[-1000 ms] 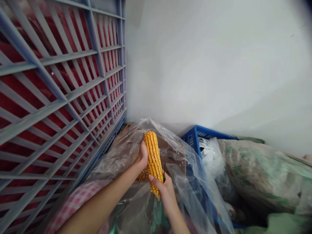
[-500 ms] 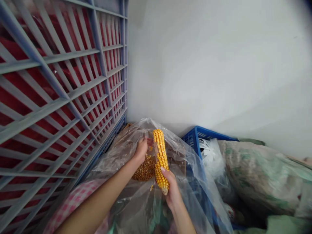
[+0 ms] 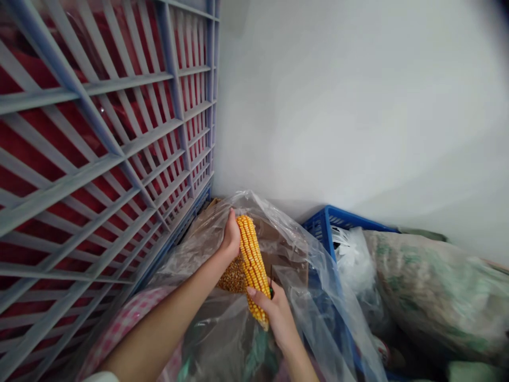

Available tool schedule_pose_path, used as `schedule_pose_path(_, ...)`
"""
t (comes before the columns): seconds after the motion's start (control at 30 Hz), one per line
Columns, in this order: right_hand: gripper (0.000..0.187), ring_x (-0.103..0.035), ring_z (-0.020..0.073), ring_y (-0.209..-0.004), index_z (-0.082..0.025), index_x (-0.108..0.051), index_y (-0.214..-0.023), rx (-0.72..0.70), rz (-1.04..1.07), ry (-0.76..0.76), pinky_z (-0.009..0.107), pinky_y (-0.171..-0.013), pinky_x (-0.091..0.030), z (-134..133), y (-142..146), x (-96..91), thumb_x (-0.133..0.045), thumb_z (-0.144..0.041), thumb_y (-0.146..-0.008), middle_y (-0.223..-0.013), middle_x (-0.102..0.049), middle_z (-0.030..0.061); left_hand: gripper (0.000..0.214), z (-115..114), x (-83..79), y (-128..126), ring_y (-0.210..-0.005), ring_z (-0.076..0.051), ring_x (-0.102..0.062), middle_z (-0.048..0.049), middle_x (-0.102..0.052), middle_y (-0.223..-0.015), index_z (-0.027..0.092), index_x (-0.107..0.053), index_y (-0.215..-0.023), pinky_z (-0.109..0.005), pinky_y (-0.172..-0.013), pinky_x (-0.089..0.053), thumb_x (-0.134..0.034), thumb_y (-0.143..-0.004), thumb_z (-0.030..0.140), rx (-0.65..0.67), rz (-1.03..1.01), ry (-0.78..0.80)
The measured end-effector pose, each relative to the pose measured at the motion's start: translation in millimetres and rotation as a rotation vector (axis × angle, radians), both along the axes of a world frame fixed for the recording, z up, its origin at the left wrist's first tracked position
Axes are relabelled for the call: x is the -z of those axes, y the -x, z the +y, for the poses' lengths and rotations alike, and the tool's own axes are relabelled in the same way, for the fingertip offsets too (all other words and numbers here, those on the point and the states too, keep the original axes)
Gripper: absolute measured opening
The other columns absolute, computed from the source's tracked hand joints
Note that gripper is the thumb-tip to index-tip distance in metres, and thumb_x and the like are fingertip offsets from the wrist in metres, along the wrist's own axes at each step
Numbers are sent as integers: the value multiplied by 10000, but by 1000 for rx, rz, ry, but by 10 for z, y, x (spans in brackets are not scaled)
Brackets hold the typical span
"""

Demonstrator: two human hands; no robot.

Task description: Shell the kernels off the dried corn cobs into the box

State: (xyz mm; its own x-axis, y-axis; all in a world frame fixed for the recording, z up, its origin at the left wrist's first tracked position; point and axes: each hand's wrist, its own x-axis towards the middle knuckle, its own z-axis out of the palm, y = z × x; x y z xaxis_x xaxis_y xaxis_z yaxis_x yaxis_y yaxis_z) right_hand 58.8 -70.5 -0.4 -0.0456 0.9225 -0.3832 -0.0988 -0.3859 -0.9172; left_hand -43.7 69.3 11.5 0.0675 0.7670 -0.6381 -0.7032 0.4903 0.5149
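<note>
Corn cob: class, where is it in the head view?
Low centre, the corn cob is held by the left hand at its top and the right hand at its base, over the plastic bag, left of the blue crate.

Soft even daylight, bright white wall (image 3: 358, 106), faint shadows, glare on plastic bag (image 3: 286, 239), bowed, blurred edges

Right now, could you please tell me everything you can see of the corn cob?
The corn cob is a long ear packed with tight rows of yellow-orange kernels that look dry and hard. It stands nearly upright, top leaning slightly left, over an open clear plastic bag. The left hand wraps its upper end, and the right hand holds its lower end. Beside it, loose kernels lie heaped in the bag.
</note>
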Motion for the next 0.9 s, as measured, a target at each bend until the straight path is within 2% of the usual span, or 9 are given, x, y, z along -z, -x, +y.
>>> schedule_pose_path(0.17,344,-495,113,-638,-117,-616,-881,32,44,10,212,-587,-383,-32,-52,20,-694,-354,-644,-748,-597,17,523,-42,-70,-51,-489,-149,-555,-21,-525,-455,141,-568,-610,-241,-542,-421,-278,-858,499,7,64,-64)
schedule_pose_path(0.27,361,-509,115,-612,-122,-628,-874,68,93,43,219,-565,-390,-61,-62,49,-719,-350,-609,-727,-609,17,478,-46,-35,-69,-532,-140,-573,-13,-548,-492,139,-569,-634,-223,-572,-421,-299,-867,457,-20,84,-106)
schedule_pose_path(0.43,416,-570,165,-580,-154,-624,-804,239,308,212,281,-540,-443,-117,-48,57,-742,-428,-514,-699,-638,51,466,-25,38,-59,-603,-146,-593,-11,-575,-519,144,-576,-664,-218,-595,-419,-277,-884,425,-114,170,-178)
schedule_pose_path(0.5,406,-597,180,-637,-162,-622,-804,264,319,195,288,-576,-461,-96,-49,41,-754,-404,-507,-753,-655,59,425,-17,47,-48,-614,-149,-588,-12,-585,-527,148,-590,-653,-211,-558,-397,-354,-861,435,-66,298,-229)
schedule_pose_path(0.57,382,-607,183,-678,-159,-627,-810,258,295,162,278,-606,-465,-44,-60,26,-743,-401,-538,-764,-658,53,335,-13,49,-47,-636,-150,-584,-18,-614,-576,152,-607,-660,-206,-527,-370,-440,-837,381,24,424,-256)
schedule_pose_path(0.67,396,-609,187,-719,-136,-628,-849,248,228,121,269,-645,-459,45,-85,25,-700,-438,-604,-773,-656,54,269,-25,51,-70,-696,-143,-589,-38,-663,-739,160,-614,-745,-200,-512,-356,-418,-855,308,88,459,-191)
schedule_pose_path(0.77,408,-590,176,-719,-120,-617,-888,228,62,76,261,-664,-441,82,-83,50,-651,-458,-662,-789,-649,51,371,-63,69,-106,-689,-153,-596,-81,-668,-884,158,-603,-836,-214,-489,-368,-342,-866,421,152,389,-89)
schedule_pose_path(0.9,385,-561,167,-680,-132,-609,-864,170,-270,-4,252,-632,-416,59,13,84,-605,-478,-695,-757,-642,38,553,-128,116,-155,-607,-178,-598,-117,-667,-860,151,-593,-954,-239,-444,-377,-276,-820,584,247,275,17)
